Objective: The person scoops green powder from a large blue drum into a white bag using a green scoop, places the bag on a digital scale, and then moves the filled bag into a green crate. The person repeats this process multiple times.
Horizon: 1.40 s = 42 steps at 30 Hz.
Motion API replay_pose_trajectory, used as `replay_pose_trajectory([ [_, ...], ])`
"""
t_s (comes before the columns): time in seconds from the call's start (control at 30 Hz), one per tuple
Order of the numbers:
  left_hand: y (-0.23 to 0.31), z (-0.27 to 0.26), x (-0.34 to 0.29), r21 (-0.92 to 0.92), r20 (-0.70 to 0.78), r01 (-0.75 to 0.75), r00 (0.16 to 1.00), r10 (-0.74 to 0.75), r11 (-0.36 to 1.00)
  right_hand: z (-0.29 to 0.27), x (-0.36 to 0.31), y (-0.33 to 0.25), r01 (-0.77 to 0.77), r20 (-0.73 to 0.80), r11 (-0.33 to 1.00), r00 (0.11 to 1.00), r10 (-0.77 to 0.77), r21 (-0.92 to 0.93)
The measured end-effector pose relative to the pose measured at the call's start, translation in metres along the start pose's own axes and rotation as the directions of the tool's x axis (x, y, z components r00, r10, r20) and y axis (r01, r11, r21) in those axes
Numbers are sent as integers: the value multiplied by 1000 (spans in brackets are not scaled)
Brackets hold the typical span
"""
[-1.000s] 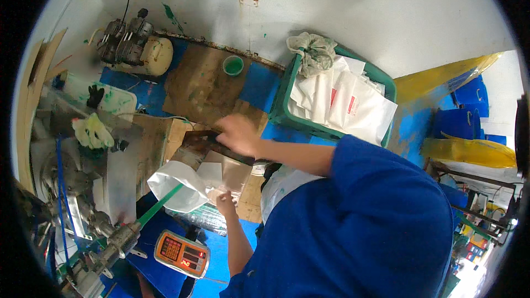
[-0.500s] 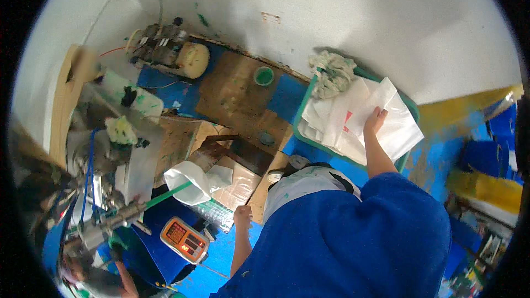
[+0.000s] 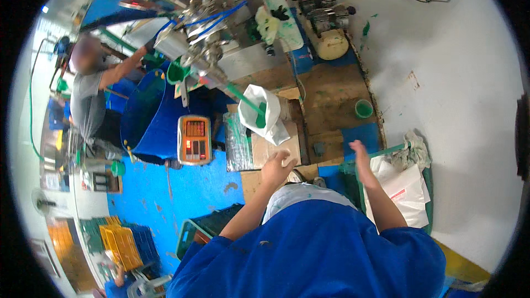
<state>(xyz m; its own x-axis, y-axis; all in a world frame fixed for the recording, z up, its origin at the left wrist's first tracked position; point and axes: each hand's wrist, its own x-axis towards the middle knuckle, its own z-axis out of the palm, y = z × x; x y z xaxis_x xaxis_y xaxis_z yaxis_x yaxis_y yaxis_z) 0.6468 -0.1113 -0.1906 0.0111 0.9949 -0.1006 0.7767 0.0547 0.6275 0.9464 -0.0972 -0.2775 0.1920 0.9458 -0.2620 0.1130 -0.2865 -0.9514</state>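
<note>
A white bag (image 3: 270, 117) stands with its mouth open, green material inside it. From a metal nozzle (image 3: 214, 77) a green stream or rod, I cannot tell which, runs down into the bag. The bag rests on a flat brown package (image 3: 287, 148) wrapped in clear plastic. My left hand (image 3: 276, 171) is just below the bag, fingers loosely apart and nothing visible in them. My right hand (image 3: 360, 157) is raised with its fingers stretched out, empty, beside a green crate (image 3: 428, 209) that holds flat white bags (image 3: 395, 185).
An orange lit weighing display (image 3: 194, 139) stands left of the bag, next to a large blue drum (image 3: 144, 113). A co-worker (image 3: 94, 99) reaches over the drum. A small green cup (image 3: 363, 108), a motor unit (image 3: 326, 25) and a crumpled cloth (image 3: 415, 152) lie near the wall.
My view has turned left toward the bag, drum and co-worker. The right hand has come off the white bags in the crate. The left hand is now nearer the standing bag.
</note>
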Motion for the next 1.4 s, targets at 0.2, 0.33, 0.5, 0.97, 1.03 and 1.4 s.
replay_pose_trajectory([
  [0.2, 73, -12, 2, -29, -268, -482, 848, 457, 876, 116, -48, -67, 119, 800, 979, 564, -204, 166],
  [0.33, 58, -11, -23, 138, -138, -649, 736, 663, 748, 145, -55, -108, -696, 927, 636, 365, -85, 333],
  [0.5, -44, 3, -42, 345, -101, -268, 942, 320, 900, 138, -50, -155, -834, 939, 467, 343, 24, 293],
  [0.97, 12, -9, -5, -845, 507, 370, 784, -358, -387, 122, -32, -35, 811, 701, 293, 585, -408, -506],
  [1.03, 8, -12, -6, -894, 448, 368, 766, -461, -258, 123, -31, -23, 503, 624, 601, 781, -9, -621],
  [1.4, 21, -6, -37, 150, -50, -559, 820, 571, 816, 129, -72, -114, -814, 940, 490, 341, -31, 312],
])
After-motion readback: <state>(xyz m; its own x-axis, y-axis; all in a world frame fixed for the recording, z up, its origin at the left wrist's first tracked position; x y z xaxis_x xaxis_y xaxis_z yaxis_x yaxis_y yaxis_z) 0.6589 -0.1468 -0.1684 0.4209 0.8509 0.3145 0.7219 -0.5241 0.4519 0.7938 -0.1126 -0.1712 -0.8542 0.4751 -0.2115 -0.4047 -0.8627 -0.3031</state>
